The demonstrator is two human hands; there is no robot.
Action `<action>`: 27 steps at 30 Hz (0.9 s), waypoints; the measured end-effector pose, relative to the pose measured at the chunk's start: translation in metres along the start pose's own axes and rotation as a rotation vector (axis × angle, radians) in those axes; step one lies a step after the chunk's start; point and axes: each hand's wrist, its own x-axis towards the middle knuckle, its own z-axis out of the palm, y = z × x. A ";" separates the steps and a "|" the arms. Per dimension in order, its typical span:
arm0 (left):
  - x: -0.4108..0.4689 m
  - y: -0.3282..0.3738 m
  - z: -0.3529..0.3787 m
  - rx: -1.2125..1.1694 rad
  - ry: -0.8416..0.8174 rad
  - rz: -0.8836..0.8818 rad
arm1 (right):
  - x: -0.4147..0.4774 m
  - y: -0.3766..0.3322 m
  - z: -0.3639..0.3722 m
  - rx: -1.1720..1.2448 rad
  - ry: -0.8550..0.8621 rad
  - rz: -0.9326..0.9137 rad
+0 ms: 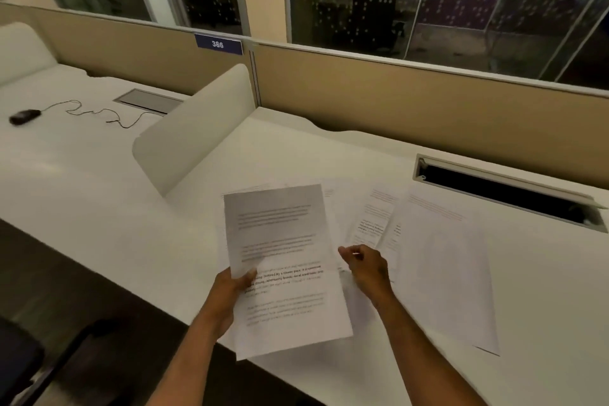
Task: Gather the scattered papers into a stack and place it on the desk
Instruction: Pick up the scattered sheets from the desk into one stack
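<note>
Held sheet (pixel 283 260): centre of the frame, lifted clear of the desk (pixel 99 181) and tilted toward the camera; whether more sheets lie behind it cannot be told.
Left hand (pixel 227 290): lower centre, thumb over the sheet's left edge, fingers behind it, gripping it.
Right hand (pixel 365 269): just right of the held sheet, fingers curled in a loose pinch; blur hides whether they hold anything.
Loose papers (pixel 438 260): right of centre, flat on the desk, fanned and overlapping; a few more edges show above the held sheet.
Progress: by my reading, early; gathering has begun, most sheets remain uncollected, and nothing is yet squared or set down.
Divider (pixel 194 128): upper left of the papers.
Mouse (pixel 24 116): far left, well apart.
</note>
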 end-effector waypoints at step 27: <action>0.014 0.024 -0.067 -0.066 0.037 0.024 | 0.035 -0.020 -0.106 0.225 0.056 0.073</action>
